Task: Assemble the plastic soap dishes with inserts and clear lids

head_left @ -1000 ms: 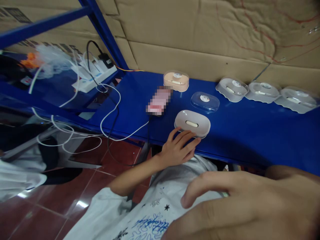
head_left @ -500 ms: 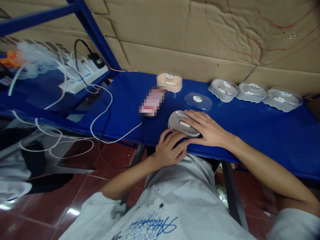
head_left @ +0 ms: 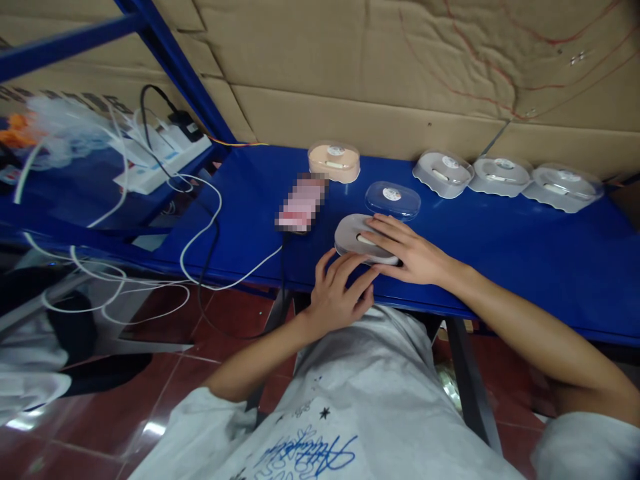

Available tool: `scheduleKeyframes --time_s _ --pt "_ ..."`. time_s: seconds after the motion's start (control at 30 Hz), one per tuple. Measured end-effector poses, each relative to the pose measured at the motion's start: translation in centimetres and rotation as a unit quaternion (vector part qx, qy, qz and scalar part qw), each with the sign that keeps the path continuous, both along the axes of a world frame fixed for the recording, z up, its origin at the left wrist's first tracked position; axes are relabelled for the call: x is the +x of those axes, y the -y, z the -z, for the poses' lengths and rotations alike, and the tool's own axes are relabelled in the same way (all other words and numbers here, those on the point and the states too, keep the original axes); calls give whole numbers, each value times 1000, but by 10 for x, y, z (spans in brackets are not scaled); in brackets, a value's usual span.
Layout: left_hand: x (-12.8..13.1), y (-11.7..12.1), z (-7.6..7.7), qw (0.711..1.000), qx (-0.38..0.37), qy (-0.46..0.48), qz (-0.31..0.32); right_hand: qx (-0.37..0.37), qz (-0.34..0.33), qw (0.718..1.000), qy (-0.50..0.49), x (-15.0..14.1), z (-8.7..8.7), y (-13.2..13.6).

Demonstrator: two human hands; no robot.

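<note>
A grey oval box [head_left: 347, 233] with a small white bar on its top lies by the table's front edge. My right hand [head_left: 413, 253] rests over its right side, fingers stretched across the top beside the bar. At the near rim is my left hand [head_left: 336, 290], its fingers bent and apart; whether every fingertip touches the rim I cannot tell. Just behind the box sits a clear plastic lid [head_left: 393, 201] with a round white sticker. Neither hand is closed round anything.
A phone [head_left: 301, 203] with a blurred screen lies left, cabled. Along the cardboard wall stand a peach box [head_left: 334, 161] and three grey ones, including this grey box [head_left: 443, 175], all under clear lids. A power strip [head_left: 163, 163] and loose white cables [head_left: 220, 200] are further left.
The view has shifted slightly. The grey box appears pushed or turned a little under my hands, and my left fingers have slid slightly down its near rim. The lid and phone stay put.
</note>
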State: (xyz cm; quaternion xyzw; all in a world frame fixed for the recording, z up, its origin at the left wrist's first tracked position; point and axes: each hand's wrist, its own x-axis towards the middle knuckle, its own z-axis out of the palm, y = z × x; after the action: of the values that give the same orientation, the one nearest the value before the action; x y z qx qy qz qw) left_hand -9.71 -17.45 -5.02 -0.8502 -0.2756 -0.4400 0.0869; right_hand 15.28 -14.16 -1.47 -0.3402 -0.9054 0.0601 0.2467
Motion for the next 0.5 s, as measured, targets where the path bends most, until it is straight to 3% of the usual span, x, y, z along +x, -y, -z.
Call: scheduleKeyframes --time_s 0.5 --pt "0 1 -1 1000 -1 -9 -5 17 -13 1000 -9 -1 -1 0"
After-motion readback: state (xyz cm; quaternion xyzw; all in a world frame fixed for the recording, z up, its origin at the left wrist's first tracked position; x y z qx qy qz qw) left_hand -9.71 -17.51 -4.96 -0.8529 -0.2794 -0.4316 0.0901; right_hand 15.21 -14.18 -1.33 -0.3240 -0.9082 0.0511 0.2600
